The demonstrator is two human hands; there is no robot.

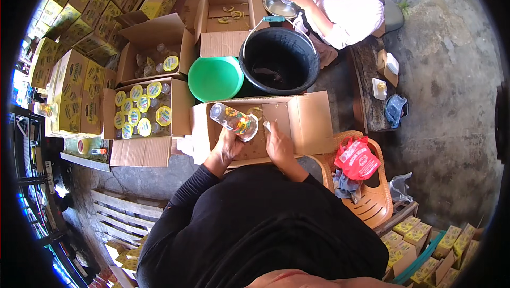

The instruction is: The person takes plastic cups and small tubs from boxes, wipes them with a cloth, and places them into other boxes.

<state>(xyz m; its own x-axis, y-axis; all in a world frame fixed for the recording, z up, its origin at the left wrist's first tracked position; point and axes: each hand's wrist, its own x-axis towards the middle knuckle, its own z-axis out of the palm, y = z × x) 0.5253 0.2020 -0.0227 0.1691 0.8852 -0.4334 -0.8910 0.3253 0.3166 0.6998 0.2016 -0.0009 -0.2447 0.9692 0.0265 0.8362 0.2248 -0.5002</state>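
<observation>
My left hand [229, 144] is closed around a clear plastic jar [235, 120] with a colourful printed label, tilted over an open cardboard box [310, 122]. To its right, my right hand [279, 140] pinches a small whitish object [267, 126], too small to name. Some thin yellowish scraps [255, 110] lie in the box beneath. Beyond the box stand a green plastic basin [215, 78] and a black bucket [279, 61] with a wire handle. At the left, a carton holds several jars with yellow-rimmed lids [134, 116].
A co-worker [334, 13] holds a yellow-rimmed container beside a metal bowl [280, 5]. Yellow printed cartons [73, 92] are stacked at the left. An orange plastic chair [370, 208] with a red bag [358, 158] stands at the right, near a wooden bench [364, 84].
</observation>
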